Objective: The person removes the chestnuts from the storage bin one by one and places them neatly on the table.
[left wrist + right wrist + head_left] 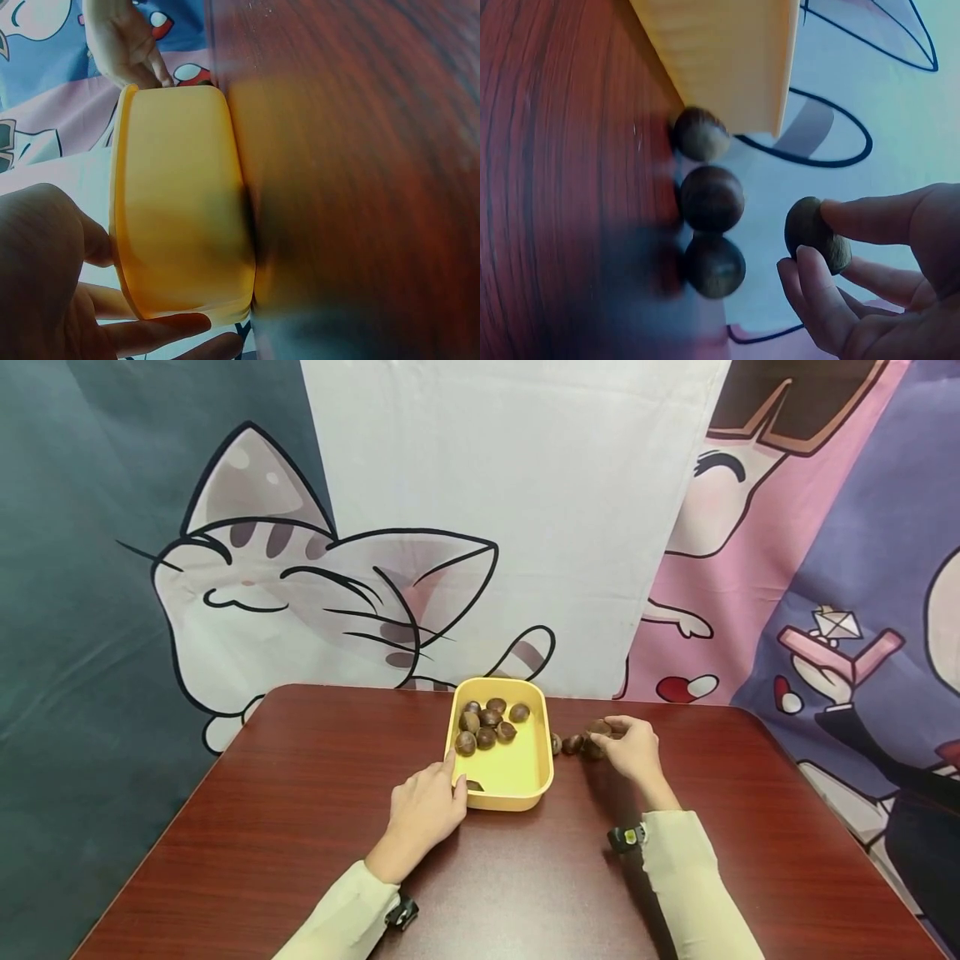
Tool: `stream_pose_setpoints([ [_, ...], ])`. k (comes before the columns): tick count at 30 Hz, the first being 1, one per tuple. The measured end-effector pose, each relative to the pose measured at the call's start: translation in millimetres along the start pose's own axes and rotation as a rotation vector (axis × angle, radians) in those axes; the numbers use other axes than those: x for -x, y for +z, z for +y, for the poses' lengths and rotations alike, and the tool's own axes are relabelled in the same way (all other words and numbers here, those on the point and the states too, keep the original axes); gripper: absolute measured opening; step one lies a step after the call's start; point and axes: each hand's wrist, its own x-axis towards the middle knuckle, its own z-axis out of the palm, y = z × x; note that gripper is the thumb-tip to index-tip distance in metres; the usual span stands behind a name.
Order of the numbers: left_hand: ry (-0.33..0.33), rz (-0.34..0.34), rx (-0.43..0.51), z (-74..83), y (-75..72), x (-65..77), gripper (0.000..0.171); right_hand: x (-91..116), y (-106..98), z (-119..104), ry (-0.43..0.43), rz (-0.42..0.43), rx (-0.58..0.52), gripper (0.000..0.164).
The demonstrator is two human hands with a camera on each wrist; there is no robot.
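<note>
A yellow plastic container (508,777) stands on the table with several brown chestnuts (489,718) gathered toward its far left. My left hand (426,806) holds the near left corner, thumb at the rim and fingers along the outer wall, as the left wrist view (187,202) shows. To the right of the container, my right hand (633,750) pinches one chestnut (814,231) between thumb and fingers, raised off the tabletop. Beside it three chestnuts (712,199) lie in a row on the wood, the farthest one close by the container wall.
The dark red-brown table (300,827) ends at a cloth backdrop (510,485) printed with cartoon figures. A small dark patch (474,786) shows inside the container near the left thumb. Each wrist wears a small black camera (626,838).
</note>
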Motion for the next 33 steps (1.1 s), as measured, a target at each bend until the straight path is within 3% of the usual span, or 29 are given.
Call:
stream_pose_setpoints([
  [10,-0.006,-0.001,0.0,0.0,1.8,1.4,0.052,-6,-6,26,0.091,0.045,0.03,0.042],
  [21,-0.002,0.007,-0.007,0.8,1.5,0.7,0.051,-3,-5,35,0.178,-0.005,0.071,0.041],
  [33,-0.007,0.002,-0.007,1.1,-1.1,0.8,0.051,-5,-2,42,0.196,-0.023,0.083,0.042],
])
